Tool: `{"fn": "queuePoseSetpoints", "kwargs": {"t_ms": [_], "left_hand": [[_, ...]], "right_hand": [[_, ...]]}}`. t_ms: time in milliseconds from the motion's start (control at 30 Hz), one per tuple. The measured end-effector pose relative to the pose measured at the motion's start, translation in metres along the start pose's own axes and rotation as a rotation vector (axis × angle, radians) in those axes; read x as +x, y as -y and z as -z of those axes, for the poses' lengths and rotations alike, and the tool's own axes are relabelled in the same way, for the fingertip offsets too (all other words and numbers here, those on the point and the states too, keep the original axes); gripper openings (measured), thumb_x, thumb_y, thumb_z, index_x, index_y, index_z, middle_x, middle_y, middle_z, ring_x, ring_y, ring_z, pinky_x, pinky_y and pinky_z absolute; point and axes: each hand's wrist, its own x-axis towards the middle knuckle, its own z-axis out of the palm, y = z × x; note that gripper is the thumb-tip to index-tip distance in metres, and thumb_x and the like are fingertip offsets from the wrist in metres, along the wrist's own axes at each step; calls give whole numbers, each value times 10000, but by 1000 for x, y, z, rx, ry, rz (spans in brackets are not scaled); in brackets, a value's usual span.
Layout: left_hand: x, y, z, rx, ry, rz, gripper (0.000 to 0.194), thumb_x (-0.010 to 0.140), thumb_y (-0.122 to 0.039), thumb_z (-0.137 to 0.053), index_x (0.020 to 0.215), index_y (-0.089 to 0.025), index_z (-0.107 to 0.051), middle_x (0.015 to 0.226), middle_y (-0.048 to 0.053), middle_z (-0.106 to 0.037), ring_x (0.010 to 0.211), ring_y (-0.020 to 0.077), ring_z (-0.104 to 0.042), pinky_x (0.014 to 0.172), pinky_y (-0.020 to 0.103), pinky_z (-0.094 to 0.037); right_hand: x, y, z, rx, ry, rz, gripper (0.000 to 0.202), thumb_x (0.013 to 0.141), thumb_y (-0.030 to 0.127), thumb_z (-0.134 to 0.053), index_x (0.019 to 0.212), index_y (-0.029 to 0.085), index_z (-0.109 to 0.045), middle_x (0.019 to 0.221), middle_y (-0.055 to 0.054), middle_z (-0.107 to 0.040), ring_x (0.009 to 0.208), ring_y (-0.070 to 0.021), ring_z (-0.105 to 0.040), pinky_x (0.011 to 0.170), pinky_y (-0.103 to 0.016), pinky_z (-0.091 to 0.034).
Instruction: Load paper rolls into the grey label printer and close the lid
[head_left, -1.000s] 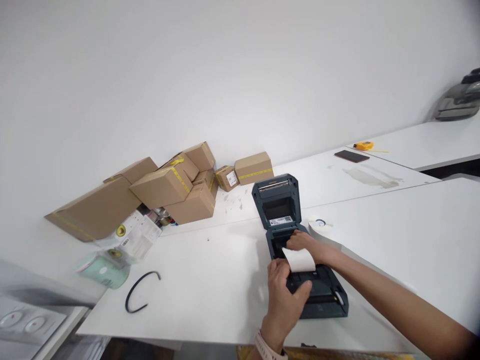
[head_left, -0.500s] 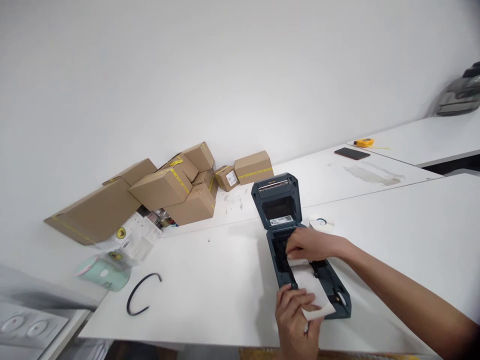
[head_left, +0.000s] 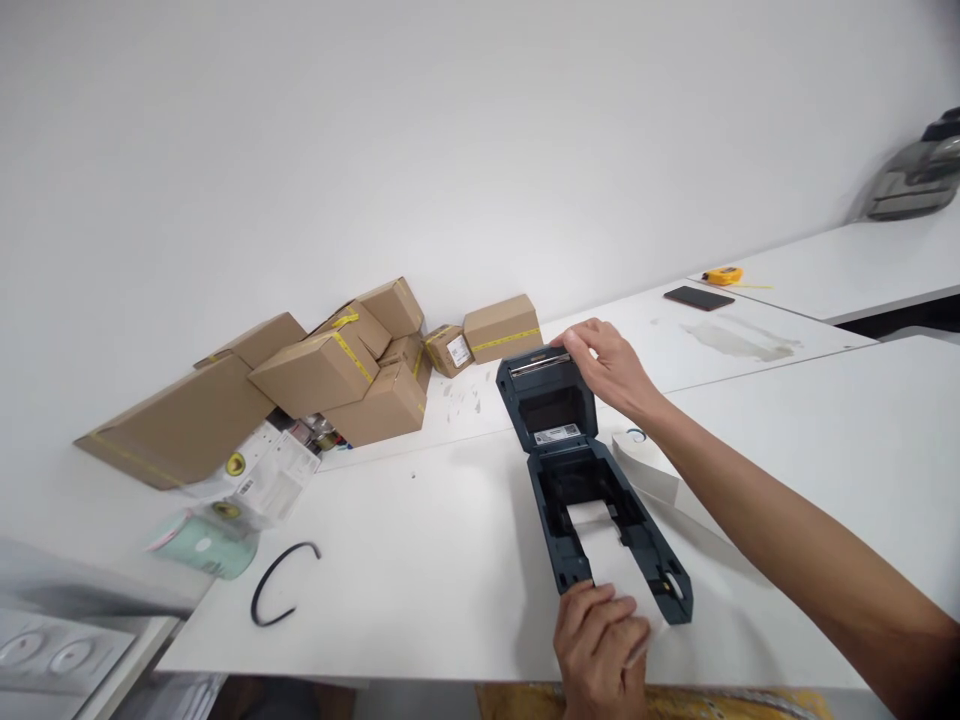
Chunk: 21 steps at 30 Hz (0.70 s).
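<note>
A dark blue-grey label printer (head_left: 551, 535) stands on the white table with its lid (head_left: 551, 405) tilted back. A white strip of label paper (head_left: 604, 545) runs through its open body toward the front edge. My left hand (head_left: 602, 645) is closed at the front of the printer on the paper's near end, its fingertips partly hidden. Up at the lid, the thumb and fingers of my right hand (head_left: 604, 365) grip the top right edge. Behind my right forearm lies a roll of white label paper (head_left: 649, 465), partly covered by the arm.
Cardboard boxes (head_left: 375, 400) are piled at the back left, with bagged white packages (head_left: 277, 475) and a mint-green container (head_left: 202, 545) before them. A black curved band (head_left: 262, 590) lies front left. A phone (head_left: 699, 298) and a yellow tape measure (head_left: 724, 276) lie back right.
My right hand has left the paper inside the printer and moved up to the lid's top edge. My left hand stays at the front with the paper. The lid is still raised.
</note>
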Motion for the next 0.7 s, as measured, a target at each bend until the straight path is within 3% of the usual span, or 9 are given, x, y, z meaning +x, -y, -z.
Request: {"fn": "queuePoseSetpoints", "kwargs": {"t_ms": [100, 267, 333, 400, 467, 600, 700], "left_hand": [[-4, 1, 0, 3, 19, -4, 285, 808, -38, -575, 921, -274, -686, 861, 9, -783, 874, 206, -733, 887, 396, -586], [-9, 0, 3, 18, 53, -2, 339, 801, -36, -531, 973, -283, -689, 925, 24, -792, 939, 224, -740, 912, 413, -581], [-9, -1, 3, 38, 49, -7, 329, 797, -33, -538, 961, -275, -688, 925, 21, -793, 946, 218, -741, 918, 405, -581], [-8, -2, 2, 59, 15, -42, 306, 809, -31, -521, 941, -253, -686, 918, 23, -793, 945, 209, -742, 915, 391, -583], [-7, -3, 2, 79, -29, -85, 284, 829, -31, -496, 915, -228, -683, 913, 27, -790, 947, 198, -741, 919, 373, -581], [-3, -4, 2, 114, -57, -109, 264, 855, -33, -483, 874, -213, -675, 901, 14, -786, 951, 174, -737, 942, 334, -566], [-4, -7, 2, 118, -68, -119, 265, 882, -45, -464, 873, -202, -677, 901, 30, -776, 952, 176, -727, 941, 336, -564]], "right_hand": [[-9, 12, 8, -35, -68, 54, 339, 984, 397, -480, 753, 236, -668, 757, -29, -560, 845, -216, -537, 781, -365, -435], [-31, 22, 22, 53, -56, 130, 111, 911, 308, -600, 897, 235, -683, 764, -4, -501, 727, -170, -514, 644, -311, -422], [-37, 23, 27, 54, -52, 140, 147, 925, 314, -582, 882, 235, -698, 831, -34, -541, 824, -195, -546, 711, -343, -448], [-37, 23, 30, 47, -40, 153, 239, 951, 344, -540, 811, 231, -698, 1024, -87, -615, 1065, -254, -542, 888, -426, -441], [-33, 23, 32, 131, 76, 87, 337, 979, 393, -478, 764, 223, -674, 1192, -89, -640, 1192, -274, -516, 995, -463, -401], [-34, 22, 32, 384, 381, -189, 379, 996, 479, -400, 901, 214, -654, 1068, -56, -721, 961, -216, -637, 831, -369, -496], [-56, 20, 36, 355, 417, -126, 321, 992, 441, -435, 1072, 239, -672, 1116, -49, -716, 1016, -223, -645, 874, -374, -501]]}}
